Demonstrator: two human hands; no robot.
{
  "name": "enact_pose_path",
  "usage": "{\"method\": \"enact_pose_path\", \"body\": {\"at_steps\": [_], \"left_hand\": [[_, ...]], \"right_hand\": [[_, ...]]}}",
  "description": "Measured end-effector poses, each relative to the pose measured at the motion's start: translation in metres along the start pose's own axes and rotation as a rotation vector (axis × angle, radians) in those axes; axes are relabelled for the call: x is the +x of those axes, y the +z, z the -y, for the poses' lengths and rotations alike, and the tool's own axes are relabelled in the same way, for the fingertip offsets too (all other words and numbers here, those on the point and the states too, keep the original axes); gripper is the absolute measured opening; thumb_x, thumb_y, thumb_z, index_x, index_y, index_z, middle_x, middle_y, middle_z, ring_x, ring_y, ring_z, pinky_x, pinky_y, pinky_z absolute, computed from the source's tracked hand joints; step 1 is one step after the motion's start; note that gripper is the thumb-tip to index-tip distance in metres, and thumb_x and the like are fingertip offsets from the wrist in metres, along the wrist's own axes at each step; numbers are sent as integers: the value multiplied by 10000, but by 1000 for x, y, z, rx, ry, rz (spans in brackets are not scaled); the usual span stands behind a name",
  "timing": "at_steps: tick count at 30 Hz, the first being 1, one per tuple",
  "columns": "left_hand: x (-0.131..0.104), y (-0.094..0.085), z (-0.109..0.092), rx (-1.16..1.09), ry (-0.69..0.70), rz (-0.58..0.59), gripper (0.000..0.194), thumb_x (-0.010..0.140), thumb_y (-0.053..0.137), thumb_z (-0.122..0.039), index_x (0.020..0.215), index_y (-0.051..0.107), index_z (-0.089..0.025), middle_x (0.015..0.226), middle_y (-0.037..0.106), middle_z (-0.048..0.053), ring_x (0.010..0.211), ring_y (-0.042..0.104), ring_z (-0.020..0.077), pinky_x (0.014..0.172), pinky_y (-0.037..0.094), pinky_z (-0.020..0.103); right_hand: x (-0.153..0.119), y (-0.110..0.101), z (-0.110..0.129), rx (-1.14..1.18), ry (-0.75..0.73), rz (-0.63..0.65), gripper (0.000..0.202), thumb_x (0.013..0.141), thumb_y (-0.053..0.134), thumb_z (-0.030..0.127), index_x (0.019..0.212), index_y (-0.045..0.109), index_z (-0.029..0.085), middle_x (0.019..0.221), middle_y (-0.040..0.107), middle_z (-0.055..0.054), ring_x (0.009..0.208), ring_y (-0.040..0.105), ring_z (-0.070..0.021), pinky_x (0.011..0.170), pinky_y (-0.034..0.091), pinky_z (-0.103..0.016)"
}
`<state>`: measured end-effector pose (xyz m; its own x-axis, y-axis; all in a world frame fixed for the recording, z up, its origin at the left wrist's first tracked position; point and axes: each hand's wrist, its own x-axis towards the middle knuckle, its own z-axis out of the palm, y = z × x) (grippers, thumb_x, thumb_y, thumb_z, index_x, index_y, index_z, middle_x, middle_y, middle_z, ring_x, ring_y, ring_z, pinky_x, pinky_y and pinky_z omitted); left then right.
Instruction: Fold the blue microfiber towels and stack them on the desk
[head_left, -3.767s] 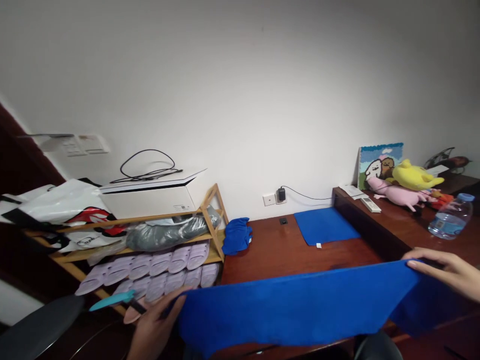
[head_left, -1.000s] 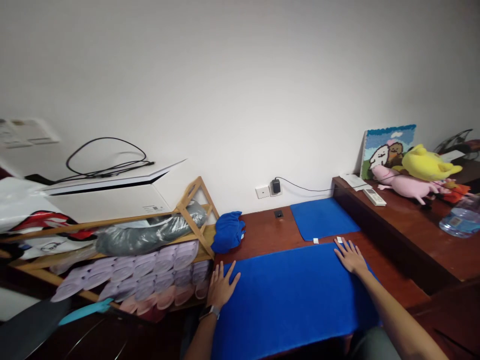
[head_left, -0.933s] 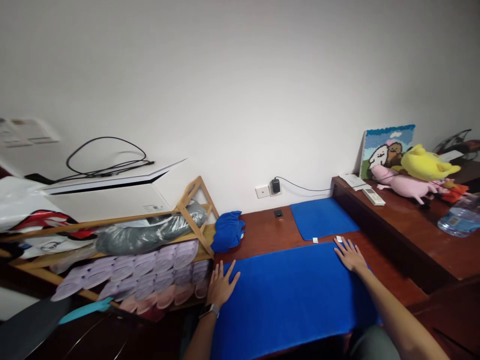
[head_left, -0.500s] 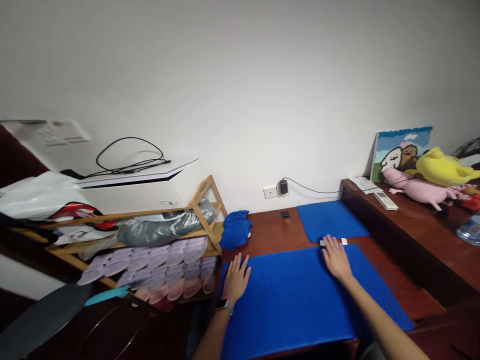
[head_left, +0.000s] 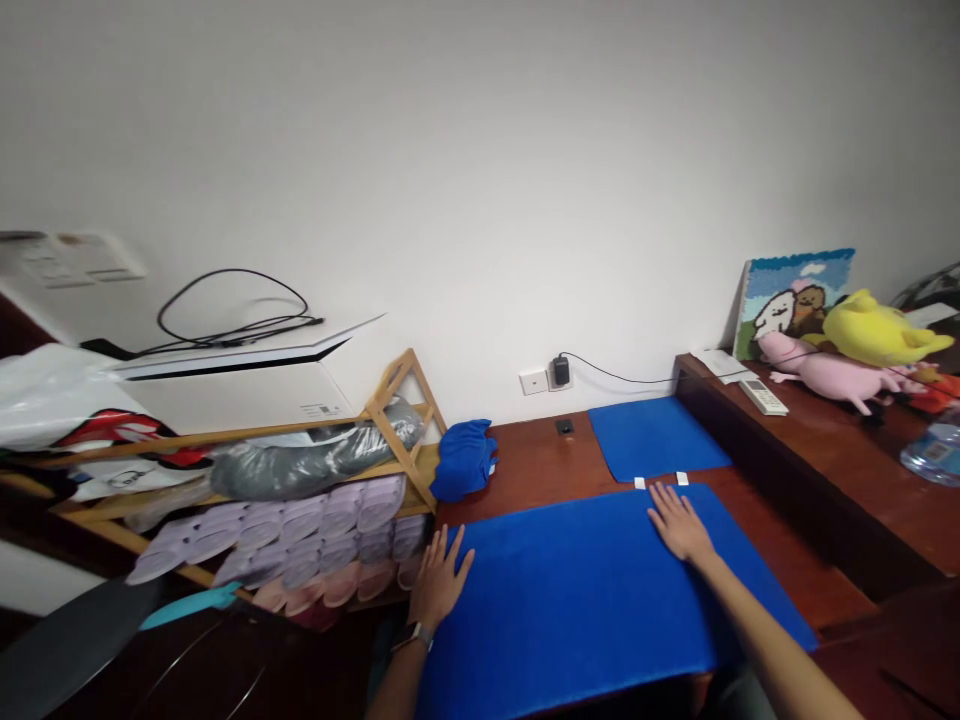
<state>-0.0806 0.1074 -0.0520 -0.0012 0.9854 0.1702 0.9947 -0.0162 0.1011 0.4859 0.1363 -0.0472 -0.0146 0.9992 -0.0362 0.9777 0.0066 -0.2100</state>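
A large blue cloth (head_left: 577, 590) lies spread flat on the reddish-brown desk. My left hand (head_left: 439, 580), with a watch on its wrist, rests at the cloth's left edge, palm down and fingers apart. Flat near the far right part of the same cloth is my right hand (head_left: 681, 522), its fingers spread. Just beyond it, a smaller blue cloth (head_left: 656, 435) lies flat, two white tags showing at its near edge. A crumpled blue cloth (head_left: 463, 460) sits at the desk's far left corner.
A wooden rack (head_left: 401, 440) on the left holds several slippers (head_left: 337, 505), a wrapped grey bundle (head_left: 300, 465) and a white box (head_left: 247, 390). On the raised right surface are a remote (head_left: 765, 396), plush toys (head_left: 832, 378) and a bottle (head_left: 934, 452). An adapter (head_left: 560, 371) is plugged into the wall.
My left hand has slid toward me and to the left along the large cloth's edge. My right hand has drawn back slightly, off the white tags. The view has shifted a little.
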Motion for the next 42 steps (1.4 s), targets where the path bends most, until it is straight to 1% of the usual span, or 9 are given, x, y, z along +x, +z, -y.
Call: {"method": "enact_pose_path", "body": {"at_steps": [4,9,13,21,24,31,34,38,42], "left_hand": [[0,4,-2,14,1,-21,678,1039,331,-606,1606,440,-251,1694,403,107,1576,322,343,1245,334,538],[3,-8,-5,40,-9,9,668,1035,338,-592,1599,453,-253,1680,427,104,1568,341,347,1245,333,546],[3,-19,-34,21,46,-12,630,1049,343,-541,1578,489,-232,1666,447,112,1553,374,342,1267,297,558],[-37,-3,-165,-154,381,-6,558,1092,336,-484,1625,385,-328,1700,388,78,1566,359,270,1271,320,523],[-44,-4,-160,-160,355,25,558,1095,333,-487,1630,369,-335,1698,390,75,1564,363,269,1274,317,526],[-44,-13,-147,-163,337,60,557,1101,308,-503,1636,348,-351,1714,357,49,1579,330,265,1295,273,530],[-41,-18,-153,-172,321,87,565,1100,302,-515,1631,367,-334,1714,353,53,1585,315,267,1300,260,535],[-38,-35,-153,-228,328,153,571,1096,307,-538,1599,439,-305,1700,384,62,1569,352,249,1284,316,497],[-59,-48,-135,-251,295,22,532,1098,321,-486,1563,497,-294,1665,457,48,1532,423,225,1260,377,459]], "right_hand": [[-2,-3,-78,-50,207,-18,722,1037,160,504,1686,189,190,1751,217,-61,1624,159,-241,1310,163,-475],[1,-14,-77,-32,267,2,737,1035,135,502,1683,199,156,1752,209,-74,1624,164,-252,1309,161,-496],[-10,-25,-5,-8,193,-68,744,1042,148,495,1664,248,100,1738,235,-97,1624,156,-276,1320,105,-504],[-63,14,192,173,-391,29,687,1068,207,553,1656,293,209,1717,280,-44,1609,221,-236,1318,181,-488],[-69,13,163,139,-328,40,682,1069,189,551,1660,275,221,1718,267,-37,1612,203,-229,1320,158,-494],[-68,-4,-48,-36,178,-7,706,1043,179,492,1667,261,171,1731,243,-60,1613,198,-264,1311,166,-516],[-69,-11,-92,-46,239,-1,717,1037,169,471,1667,260,139,1731,242,-78,1609,213,-277,1301,208,-513],[-71,-21,-62,-34,253,-46,738,1038,183,479,1649,289,79,1722,258,-102,1607,214,-298,1314,177,-511],[-95,-10,47,109,3,-216,706,1069,183,510,1659,270,132,1709,279,-87,1606,214,-293,1318,184,-547]]}}
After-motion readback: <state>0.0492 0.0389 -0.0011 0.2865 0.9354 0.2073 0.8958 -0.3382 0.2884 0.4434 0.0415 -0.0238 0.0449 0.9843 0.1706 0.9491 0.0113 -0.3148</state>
